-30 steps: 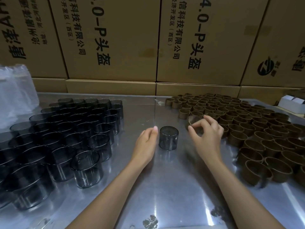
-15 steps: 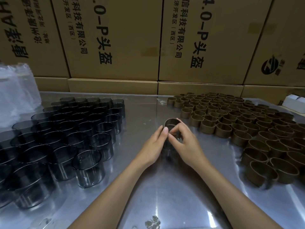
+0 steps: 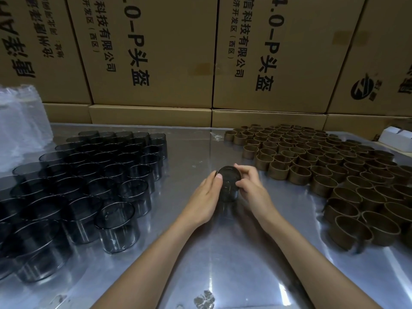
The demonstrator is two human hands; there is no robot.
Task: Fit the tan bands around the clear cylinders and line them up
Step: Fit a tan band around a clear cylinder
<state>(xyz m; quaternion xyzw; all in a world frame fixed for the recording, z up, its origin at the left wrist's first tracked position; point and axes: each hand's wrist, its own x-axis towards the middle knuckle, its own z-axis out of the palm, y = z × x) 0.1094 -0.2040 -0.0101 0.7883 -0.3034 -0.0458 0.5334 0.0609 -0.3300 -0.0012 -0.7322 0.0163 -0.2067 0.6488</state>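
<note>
Band seated over cylinder, mid-table, both hands on it.

The tan band (image 3: 227, 173) had gone from poised above the rim half a second earlier to sitting around the top of the clear cylinder (image 3: 227, 192). Left hand (image 3: 205, 197) steadied the side, thumb pressed at the rim; right hand (image 3: 252, 186) curled round the band. Judged: fitting nearly done, lining up next. Unbanded cylinders (image 3: 89, 175) left, loose bands (image 3: 323, 166) right, on the metal table (image 3: 223, 264).
</note>
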